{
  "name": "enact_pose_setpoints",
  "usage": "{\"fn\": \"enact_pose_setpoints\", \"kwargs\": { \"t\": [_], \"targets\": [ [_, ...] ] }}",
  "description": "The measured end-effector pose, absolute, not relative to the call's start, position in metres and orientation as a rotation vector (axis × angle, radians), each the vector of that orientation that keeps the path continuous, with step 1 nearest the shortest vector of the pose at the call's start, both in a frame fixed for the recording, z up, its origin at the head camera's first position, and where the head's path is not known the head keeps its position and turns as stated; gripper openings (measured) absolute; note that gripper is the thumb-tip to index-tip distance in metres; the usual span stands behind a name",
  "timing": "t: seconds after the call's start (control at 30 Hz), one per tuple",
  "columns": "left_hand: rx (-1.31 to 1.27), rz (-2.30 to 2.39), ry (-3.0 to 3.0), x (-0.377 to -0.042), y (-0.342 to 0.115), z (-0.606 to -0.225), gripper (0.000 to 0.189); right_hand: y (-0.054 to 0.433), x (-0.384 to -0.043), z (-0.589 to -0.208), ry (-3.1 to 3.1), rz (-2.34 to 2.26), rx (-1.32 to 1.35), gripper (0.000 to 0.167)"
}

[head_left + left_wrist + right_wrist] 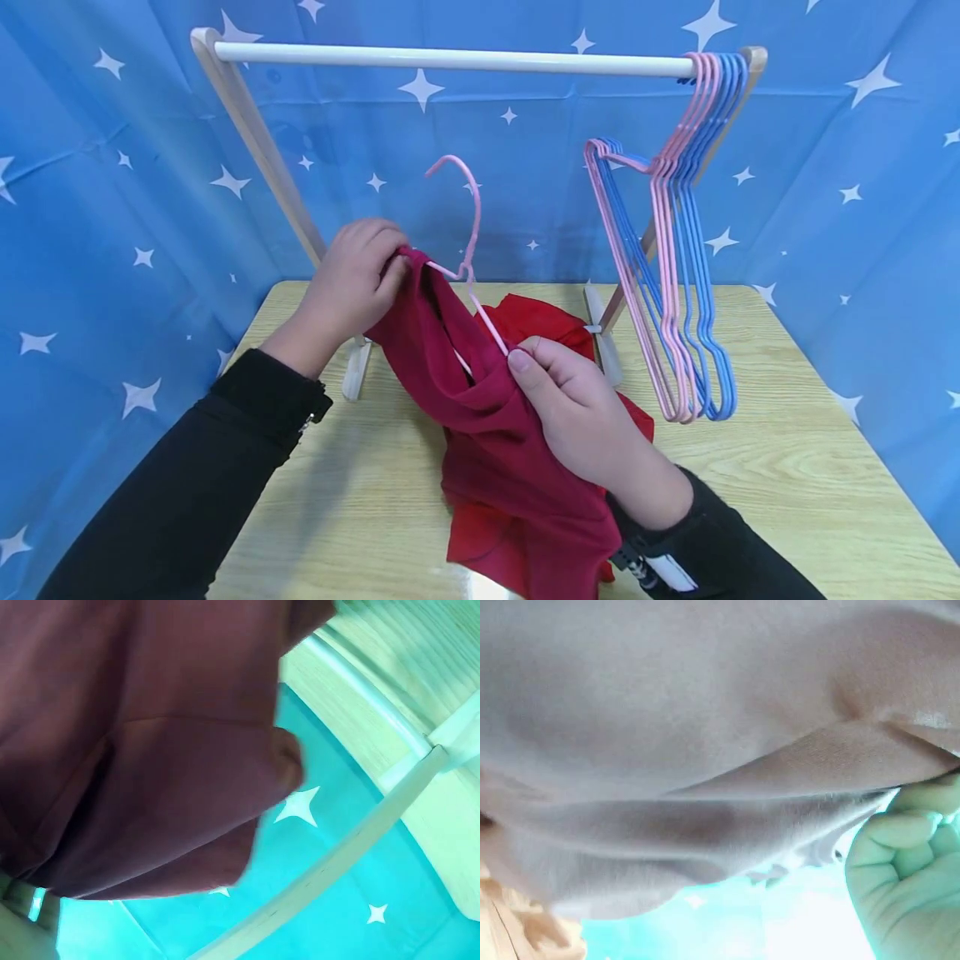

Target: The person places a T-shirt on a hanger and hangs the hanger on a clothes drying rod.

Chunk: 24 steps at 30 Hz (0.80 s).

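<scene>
A dark red garment (495, 442) hangs between my two hands over the table. Inside its neck opening sits a pink hanger (475, 225), its hook pointing up and its arms partly hidden by the cloth. My left hand (358, 271) grips the garment's edge at the left shoulder, beside the hanger's left arm. On the other side, my right hand (581, 408) pinches the cloth and the hanger's right arm between thumb and fingers. The same garment (187, 750) fills much of the left wrist view. In the right wrist view, curled fingers (900, 847) hold its edge.
A rack with a white rail (450, 57) and wooden legs stands at the back. Several pink and blue hangers (686, 250) hang at its right end. Bright red cloth (536, 317) lies on the wooden table (787, 483) beneath the garment. A blue starred curtain (97, 208) surrounds the table.
</scene>
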<state>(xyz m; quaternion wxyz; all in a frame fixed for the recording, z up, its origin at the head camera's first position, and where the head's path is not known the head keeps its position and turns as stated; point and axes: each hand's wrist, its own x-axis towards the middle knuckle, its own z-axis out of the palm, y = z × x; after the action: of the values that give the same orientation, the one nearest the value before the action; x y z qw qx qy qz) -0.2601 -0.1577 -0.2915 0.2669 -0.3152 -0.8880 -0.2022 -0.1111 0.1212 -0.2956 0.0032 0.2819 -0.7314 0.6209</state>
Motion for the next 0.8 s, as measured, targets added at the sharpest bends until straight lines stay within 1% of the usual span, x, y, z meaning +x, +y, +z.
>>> {"fn": "enact_pose_setpoints", "kwargs": {
  "t": [0.07, 0.23, 0.33, 0.5, 0.63, 0.73, 0.8],
  "targets": [
    [-0.810, -0.556, -2.439, -0.262, -0.158, -0.292, 0.018, 0.122, -0.109, -0.295, -2.297, 2.008, 0.964, 0.013],
    [-0.731, -0.726, -2.494, -0.268, -0.164, -0.293, 0.022, 0.125, -0.101, -0.295, -2.291, 2.013, 1.262, 0.019],
    [-0.703, -0.801, -2.502, -0.270, -0.167, -0.293, 0.024, 0.125, -0.098, -0.295, -2.282, 1.987, 1.351, 0.015],
    [-0.660, -0.853, -2.546, -0.267, -0.163, -0.294, 0.032, 0.119, -0.097, -0.295, -2.238, 2.112, 1.383, 0.010],
    [-0.572, -0.949, -2.541, -0.262, -0.157, -0.300, 0.046, 0.116, -0.096, -0.295, -2.183, 2.179, 1.335, 0.012],
    [-0.535, -1.075, -2.471, -0.251, -0.152, -0.307, 0.061, 0.113, -0.095, -0.293, -2.159, 2.181, 1.251, 0.013],
    [-0.560, -1.162, -2.405, -0.236, -0.147, -0.311, 0.066, 0.111, -0.094, -0.292, -2.150, 2.162, 1.207, 0.012]
  ]
}}
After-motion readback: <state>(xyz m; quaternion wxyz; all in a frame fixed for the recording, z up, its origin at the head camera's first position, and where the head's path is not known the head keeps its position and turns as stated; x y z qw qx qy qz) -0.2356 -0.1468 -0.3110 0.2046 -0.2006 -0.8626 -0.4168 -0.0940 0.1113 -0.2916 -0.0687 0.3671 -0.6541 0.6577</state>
